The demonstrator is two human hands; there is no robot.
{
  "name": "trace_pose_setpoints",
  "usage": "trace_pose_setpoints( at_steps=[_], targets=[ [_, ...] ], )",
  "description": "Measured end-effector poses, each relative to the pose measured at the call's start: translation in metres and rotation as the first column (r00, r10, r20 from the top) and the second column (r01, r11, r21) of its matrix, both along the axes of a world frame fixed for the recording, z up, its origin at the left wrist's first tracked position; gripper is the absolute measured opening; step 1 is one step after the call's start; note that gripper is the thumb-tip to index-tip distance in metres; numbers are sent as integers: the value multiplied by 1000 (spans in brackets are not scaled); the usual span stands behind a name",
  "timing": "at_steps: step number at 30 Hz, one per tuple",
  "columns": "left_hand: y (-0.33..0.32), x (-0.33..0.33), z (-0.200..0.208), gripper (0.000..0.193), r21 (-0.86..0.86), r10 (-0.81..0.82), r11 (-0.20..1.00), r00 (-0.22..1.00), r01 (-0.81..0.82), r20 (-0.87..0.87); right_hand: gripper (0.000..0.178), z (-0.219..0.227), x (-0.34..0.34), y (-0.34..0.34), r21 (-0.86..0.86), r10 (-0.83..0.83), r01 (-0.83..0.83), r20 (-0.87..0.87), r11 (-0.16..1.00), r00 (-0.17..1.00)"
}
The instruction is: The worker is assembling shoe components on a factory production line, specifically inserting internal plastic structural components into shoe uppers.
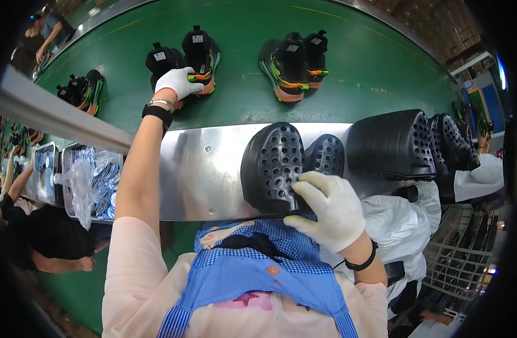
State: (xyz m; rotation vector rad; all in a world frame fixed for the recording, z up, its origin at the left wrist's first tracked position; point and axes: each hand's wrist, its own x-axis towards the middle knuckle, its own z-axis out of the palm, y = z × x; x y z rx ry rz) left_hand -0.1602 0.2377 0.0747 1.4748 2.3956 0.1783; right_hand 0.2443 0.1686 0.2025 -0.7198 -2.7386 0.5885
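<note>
On the green surface, my white-gloved left hand (179,83) reaches out to a pair of black sneakers with orange and green trim. Its fingers close on the left sneaker (164,59) and lie against the right sneaker (199,56); the fingertips are partly hidden. Close to my body, my gloved right hand (329,209) has thumb and fingers bent round the near edge of a black, rounded block full of round holes (275,160). That block stands on the metal ledge (191,163). A smaller perforated block (328,155) is right beside it, partly behind my hand.
Another sneaker pair (292,65) stands right of centre, and more sneakers (83,93) at far left. Further black blocks (391,141) line the ledge's right. A tray (71,152) holds plastic-wrapped blue-and-white pieces. A pale bar (61,107) crosses the left. Other people work at both sides.
</note>
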Motion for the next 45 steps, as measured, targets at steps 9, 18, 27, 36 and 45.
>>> trace_pose_setpoints(
  at_steps=[9, 18, 27, 36, 45],
  targets=[
    [53, 117, 1, 44, 114, -220, 972, 968, 207, 122, 58, 9, -15, 15, -93, 60, -42, 199, 995, 978],
    [14, 109, 35, 59, 307, -268, 926, 957, 222, 116, 52, 41, -8, 17, -110, 125, -119, 54, 987, 991],
    [-47, 140, 119, 69, 299, -393, 917, -479, -263, 785, 52, 78, -56, 59, 117, 220, -206, -126, 972, 967],
    [-19, 97, 125, 23, 656, -596, 340, 385, -674, 705, 62, 82, -129, 86, -184, -160, 180, 121, 966, 980],
    [-12, 38, 89, 51, 581, -210, 494, 560, -647, 802, 45, 69, -191, 86, -202, -153, 201, 232, 958, 961]
  ],
)
